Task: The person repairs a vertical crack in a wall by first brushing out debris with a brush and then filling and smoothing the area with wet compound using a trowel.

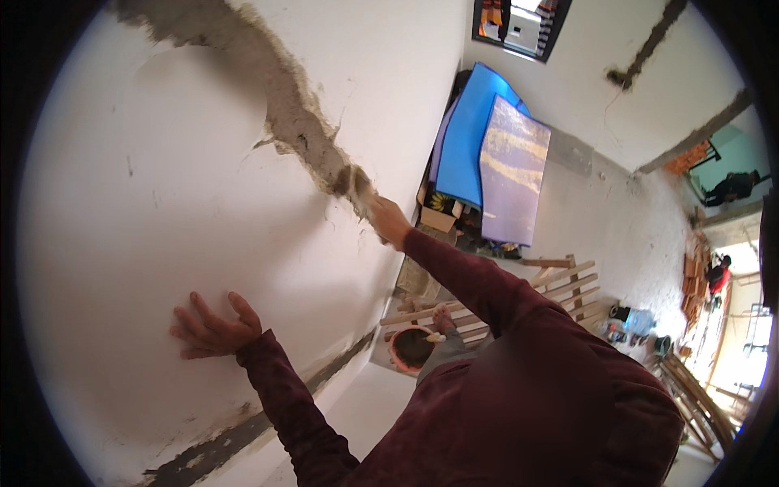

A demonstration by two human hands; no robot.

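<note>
My left hand (215, 329) lies with fingers spread on the white wall (187, 243). Up at the rough grey-brown strip (300, 134) running down that wall, my right hand (389, 222) is closed, its fingers against the strip's lower end. Something pale and brownish, smeared by motion, shows just beyond those fingertips; its kind is hard to make out. Both arms wear dark red sleeves. Below the right arm stands an orange-rimmed bucket (394, 354) holding dark grey stuff.
Beside my foot is a slatted wooden pallet (572, 284). Blue (473, 138) and purple patterned sheets (513, 174) lean in the corner near a cardboard box (437, 220). Bricks (693, 276), planks (690, 394) and two people (730, 188) are at the far right.
</note>
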